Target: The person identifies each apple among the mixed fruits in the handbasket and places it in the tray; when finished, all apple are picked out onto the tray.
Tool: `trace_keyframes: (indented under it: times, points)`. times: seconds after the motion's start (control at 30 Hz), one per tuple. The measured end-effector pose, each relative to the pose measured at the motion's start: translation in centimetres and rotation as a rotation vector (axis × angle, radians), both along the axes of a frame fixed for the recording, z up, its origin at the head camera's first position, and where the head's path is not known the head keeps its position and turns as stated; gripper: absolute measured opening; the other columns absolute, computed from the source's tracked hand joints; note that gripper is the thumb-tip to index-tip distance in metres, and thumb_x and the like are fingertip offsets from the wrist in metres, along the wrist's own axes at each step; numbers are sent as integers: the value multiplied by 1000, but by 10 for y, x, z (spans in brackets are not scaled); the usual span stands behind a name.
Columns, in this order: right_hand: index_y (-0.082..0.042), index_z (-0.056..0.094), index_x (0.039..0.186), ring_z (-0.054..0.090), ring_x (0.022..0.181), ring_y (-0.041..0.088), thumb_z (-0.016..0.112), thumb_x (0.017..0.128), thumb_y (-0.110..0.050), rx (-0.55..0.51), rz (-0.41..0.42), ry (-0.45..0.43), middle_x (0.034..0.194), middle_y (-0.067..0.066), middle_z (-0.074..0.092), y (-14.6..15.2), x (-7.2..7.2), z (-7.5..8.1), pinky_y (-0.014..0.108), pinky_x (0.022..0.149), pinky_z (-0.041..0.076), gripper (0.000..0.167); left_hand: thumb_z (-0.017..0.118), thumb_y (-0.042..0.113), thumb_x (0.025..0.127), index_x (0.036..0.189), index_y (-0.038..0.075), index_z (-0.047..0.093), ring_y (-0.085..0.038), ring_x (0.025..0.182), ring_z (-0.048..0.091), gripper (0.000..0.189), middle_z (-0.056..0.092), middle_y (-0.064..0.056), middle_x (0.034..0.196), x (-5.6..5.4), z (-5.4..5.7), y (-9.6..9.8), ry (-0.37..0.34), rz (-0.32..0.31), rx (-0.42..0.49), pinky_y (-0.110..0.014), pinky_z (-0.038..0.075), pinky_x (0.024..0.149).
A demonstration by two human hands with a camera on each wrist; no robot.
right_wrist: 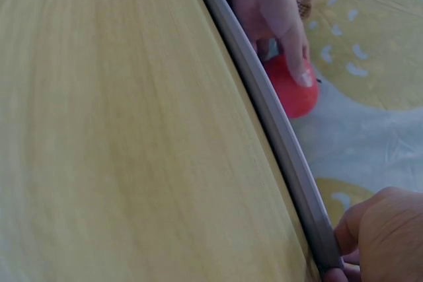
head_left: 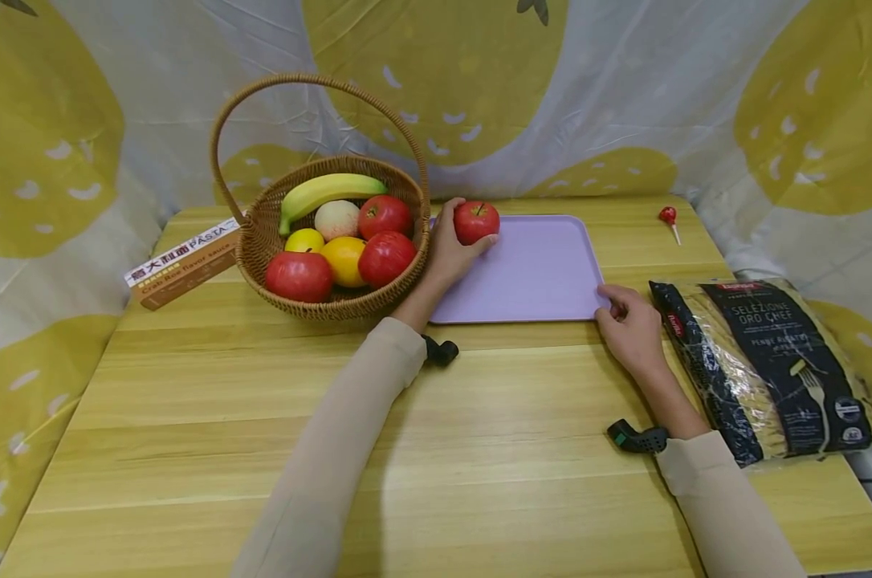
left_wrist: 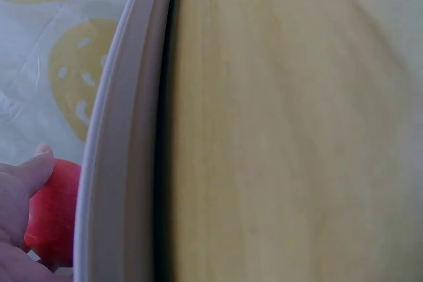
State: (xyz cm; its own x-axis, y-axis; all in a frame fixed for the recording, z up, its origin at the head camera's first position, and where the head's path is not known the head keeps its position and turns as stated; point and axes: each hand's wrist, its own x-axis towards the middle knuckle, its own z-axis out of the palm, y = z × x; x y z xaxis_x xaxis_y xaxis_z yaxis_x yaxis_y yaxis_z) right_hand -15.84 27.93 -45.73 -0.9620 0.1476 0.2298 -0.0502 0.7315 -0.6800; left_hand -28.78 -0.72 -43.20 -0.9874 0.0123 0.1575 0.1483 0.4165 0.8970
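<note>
A red apple [head_left: 477, 222] with a dark stem is in my left hand [head_left: 446, 249], its thumb and fingers curled round the fruit. Hand and apple are over the left back part of a lilac tray [head_left: 523, 273], close beside the wicker basket [head_left: 320, 311]. In the left wrist view the apple [left_wrist: 58, 212] shows partly behind the tray's rim [left_wrist: 119, 163]. My right hand [head_left: 631, 325] pinches the tray at its right front corner, thumb and fingertips at the rim. The right wrist view shows those fingers [right_wrist: 347, 232] on the tray's edge [right_wrist: 284, 143].
The tall-handled basket holds a banana [head_left: 331, 193], a pale peach [head_left: 337, 220], yellow fruit and several red fruits. Behind its left side lies a pasta box [head_left: 186, 265]. A bag of penne [head_left: 776, 369] lies at the right, a red lollipop [head_left: 668, 217] at the back right.
</note>
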Motion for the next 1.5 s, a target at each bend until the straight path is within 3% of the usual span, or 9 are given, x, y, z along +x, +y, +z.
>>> trace_keyframes:
  times: [0.17, 0.37, 0.67, 0.8, 0.97, 1.17, 1.3, 1.5]
  points:
    - [-3, 71, 130, 50, 82, 19, 60, 92, -6, 2, 0, -3, 93, 15, 64, -1, 0, 0, 21, 71, 37, 39, 85, 31, 84, 156, 17, 34, -29, 141, 45, 90, 41, -10, 157, 6, 8, -2, 34, -40, -119, -46, 43, 117]
    - [-3, 70, 130, 50, 85, 20, 60, 93, -6, 1, -1, -10, 96, 15, 64, -1, 1, 1, 22, 72, 36, 39, 86, 39, 82, 160, 17, 30, -27, 146, 41, 98, 33, -9, 162, 23, 27, -5, 97, -137, -237, -43, 40, 121]
    - [-2, 70, 130, 50, 83, 20, 59, 93, -7, 3, 3, -10, 94, 15, 63, -1, 2, 2, 22, 72, 36, 39, 80, 55, 83, 160, 25, 31, -23, 149, 38, 97, 34, -3, 164, 60, 64, -15, 68, -308, -279, -47, 38, 121]
    - [-2, 70, 130, 49, 82, 20, 59, 93, -7, 5, 4, -9, 93, 15, 62, 0, 1, 2, 23, 72, 35, 38, 79, 59, 82, 159, 23, 35, -21, 141, 47, 95, 40, -1, 161, 77, 78, -27, 61, -357, -277, -43, 43, 117]
    - [-2, 70, 130, 49, 82, 20, 59, 94, -7, 7, 8, -16, 92, 15, 62, 0, 2, 3, 24, 72, 36, 39, 82, 59, 80, 155, 24, 43, -16, 119, 61, 91, 52, 2, 149, 96, 91, -48, 49, -370, -257, -32, 53, 104]
    - [-2, 71, 129, 49, 83, 20, 59, 93, -7, 9, 4, -7, 92, 15, 62, 0, 1, 3, 24, 73, 35, 38, 82, 59, 80, 147, 27, 52, -12, 113, 65, 80, 58, 5, 138, 113, 105, -72, 72, -379, -260, -35, 56, 102]
    - [-2, 70, 130, 49, 83, 20, 59, 93, -7, 6, 6, -10, 93, 15, 62, 0, 2, 3, 23, 73, 35, 38, 84, 55, 80, 144, 26, 56, -10, 110, 67, 75, 61, 8, 138, 120, 113, -89, 101, -364, -257, -36, 58, 98]
    - [-3, 70, 131, 49, 83, 20, 59, 94, -7, 8, 1, -22, 93, 15, 62, -1, 1, 2, 24, 72, 36, 39, 87, 51, 79, 137, 24, 63, -15, 106, 69, 68, 68, 9, 124, 122, 122, -117, 152, -293, -235, -36, 58, 92]
